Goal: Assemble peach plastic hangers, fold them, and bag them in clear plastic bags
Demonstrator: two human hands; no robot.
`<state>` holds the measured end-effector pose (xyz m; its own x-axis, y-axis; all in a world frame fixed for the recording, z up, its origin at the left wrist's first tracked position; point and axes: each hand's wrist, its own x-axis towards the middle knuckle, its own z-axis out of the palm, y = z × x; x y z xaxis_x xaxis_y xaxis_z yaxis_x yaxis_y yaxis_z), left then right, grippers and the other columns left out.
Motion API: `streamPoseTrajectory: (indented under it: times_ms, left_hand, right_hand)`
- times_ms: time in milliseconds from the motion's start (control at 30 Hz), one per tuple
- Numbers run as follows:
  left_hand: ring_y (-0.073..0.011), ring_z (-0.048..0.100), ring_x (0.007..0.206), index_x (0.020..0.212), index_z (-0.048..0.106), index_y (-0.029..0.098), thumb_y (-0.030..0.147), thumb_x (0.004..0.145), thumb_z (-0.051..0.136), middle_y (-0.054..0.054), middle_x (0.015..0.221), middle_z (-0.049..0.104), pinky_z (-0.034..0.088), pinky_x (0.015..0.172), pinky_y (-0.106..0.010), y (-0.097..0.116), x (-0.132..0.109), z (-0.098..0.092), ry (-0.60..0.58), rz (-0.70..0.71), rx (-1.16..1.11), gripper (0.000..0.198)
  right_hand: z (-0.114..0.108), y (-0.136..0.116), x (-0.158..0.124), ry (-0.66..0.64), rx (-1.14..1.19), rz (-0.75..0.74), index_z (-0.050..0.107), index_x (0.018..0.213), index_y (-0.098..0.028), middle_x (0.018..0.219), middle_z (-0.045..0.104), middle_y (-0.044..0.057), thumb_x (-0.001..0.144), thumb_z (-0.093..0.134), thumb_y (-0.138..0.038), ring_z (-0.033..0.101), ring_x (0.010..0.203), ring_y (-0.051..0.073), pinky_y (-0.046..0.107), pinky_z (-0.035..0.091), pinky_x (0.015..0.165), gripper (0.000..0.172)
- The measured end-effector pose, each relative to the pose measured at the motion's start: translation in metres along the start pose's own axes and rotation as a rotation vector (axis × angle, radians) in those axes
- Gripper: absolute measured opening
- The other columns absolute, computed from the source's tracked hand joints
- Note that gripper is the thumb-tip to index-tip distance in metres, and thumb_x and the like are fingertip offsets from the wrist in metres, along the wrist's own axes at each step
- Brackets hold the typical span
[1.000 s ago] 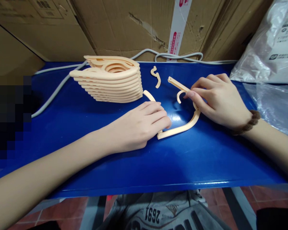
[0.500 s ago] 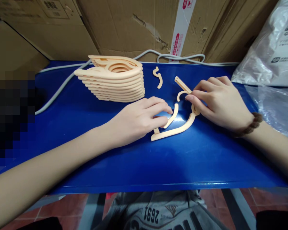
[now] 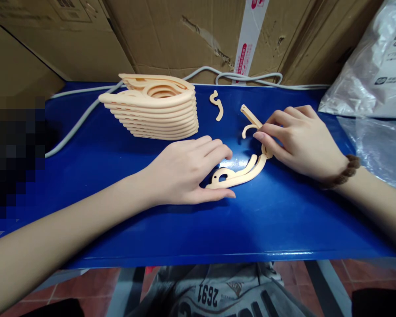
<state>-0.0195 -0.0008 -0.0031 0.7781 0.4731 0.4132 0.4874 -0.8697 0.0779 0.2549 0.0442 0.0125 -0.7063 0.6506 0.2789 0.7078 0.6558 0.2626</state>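
Observation:
A beige plastic folding hanger [image 3: 247,176] lies on the blue tabletop, its arms unfolded. My right hand [image 3: 288,134] pinches the hanger near its middle joint, hiding part of it; a hook-like curve and a straight arm stick out past the fingertips. My left hand [image 3: 194,171] is spread at the hanger's near-left arm, thumb below it and fingers above. Along that arm lies a curved piece with a rounded, holed end, partly behind the hand. A loose curved beige piece [image 3: 219,108] rests farther back, apart from both hands.
A stack of folded beige hangers [image 3: 155,112] stands behind my left hand. White cable [image 3: 260,80] runs along the back edge, before cardboard boxes [image 3: 171,39]. A clear plastic bag [image 3: 359,79] lies at the right. The blue table's front edge [image 3: 198,257] is close to my body.
My left hand has opened, its thumb swinging down below the hanger arm. The short curved piece has turned down alongside that arm. My right hand keeps its pinch, nearly unmoved.

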Motion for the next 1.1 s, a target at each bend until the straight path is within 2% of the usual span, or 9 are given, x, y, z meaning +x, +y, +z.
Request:
streamPoseTrajectory:
  times_ms: [100,400,567,667,767,900,1100]
  left_hand:
    - [-0.0209,0.063,0.085,0.112,0.059,0.012,0.058,0.093,0.066,-0.006,0.097,0.067,0.043,0.067,-0.03,0.001,0.0,-0.001,-0.023,0.003,0.014,0.051]
    - [-0.0201,0.061,0.084,0.112,0.059,0.011,0.034,0.098,0.064,-0.006,0.097,0.068,0.042,0.071,-0.029,-0.001,0.0,0.003,-0.026,-0.008,0.03,0.028]
    - [-0.0245,0.063,0.091,0.111,0.06,0.011,0.034,0.101,0.058,-0.008,0.102,0.068,0.046,0.079,-0.033,-0.005,0.001,0.006,0.001,-0.04,0.073,0.025]
    - [-0.0283,0.064,0.097,0.109,0.062,0.011,0.03,0.103,0.054,-0.01,0.104,0.069,0.047,0.084,-0.038,-0.004,0.001,0.006,0.047,-0.046,0.191,0.021]
    - [-0.0275,0.065,0.09,0.101,0.063,0.013,0.027,0.102,0.055,-0.008,0.097,0.07,0.047,0.079,-0.037,-0.002,0.0,0.006,0.075,-0.063,0.308,0.016]
    - [-0.0251,0.066,0.082,0.097,0.064,0.015,0.025,0.101,0.055,-0.006,0.089,0.07,0.046,0.071,-0.035,0.0,-0.002,0.005,0.069,-0.111,0.341,0.014]
    - [-0.025,0.068,0.079,0.099,0.065,0.013,0.032,0.103,0.05,-0.008,0.088,0.072,0.044,0.067,-0.035,0.004,-0.002,0.004,0.054,-0.216,0.336,0.024]
  right_hand:
    - [0.001,0.0,0.0,-0.001,0.007,0.012,0.076,0.102,-0.022,0.093,0.067,0.011,0.107,0.033,-0.045,0.058,0.087,0.028,0.045,0.039,0.08,0.049]
    - [-0.001,-0.006,0.0,-0.028,-0.018,-0.019,0.074,0.104,-0.018,0.098,0.067,0.011,0.109,0.027,-0.045,0.057,0.088,0.027,0.043,0.036,0.084,0.054]
    - [-0.006,-0.013,-0.001,-0.032,-0.004,-0.086,0.073,0.102,-0.016,0.099,0.067,0.012,0.109,0.026,-0.043,0.057,0.09,0.026,0.041,0.035,0.084,0.055]
    - [-0.01,-0.017,-0.002,-0.029,0.049,-0.139,0.073,0.102,-0.016,0.098,0.066,0.011,0.11,0.027,-0.042,0.056,0.088,0.024,0.04,0.035,0.086,0.053]
    - [-0.013,-0.02,-0.003,-0.05,0.114,-0.191,0.072,0.101,-0.016,0.098,0.064,0.011,0.11,0.027,-0.04,0.054,0.087,0.024,0.04,0.035,0.087,0.053]
    - [-0.014,-0.024,-0.004,-0.062,0.167,-0.241,0.072,0.1,-0.016,0.096,0.063,0.011,0.11,0.026,-0.04,0.054,0.087,0.024,0.04,0.036,0.088,0.052]
    - [-0.016,-0.031,-0.004,-0.061,0.196,-0.266,0.072,0.1,-0.015,0.092,0.062,0.01,0.11,0.027,-0.039,0.054,0.085,0.023,0.041,0.038,0.089,0.052]
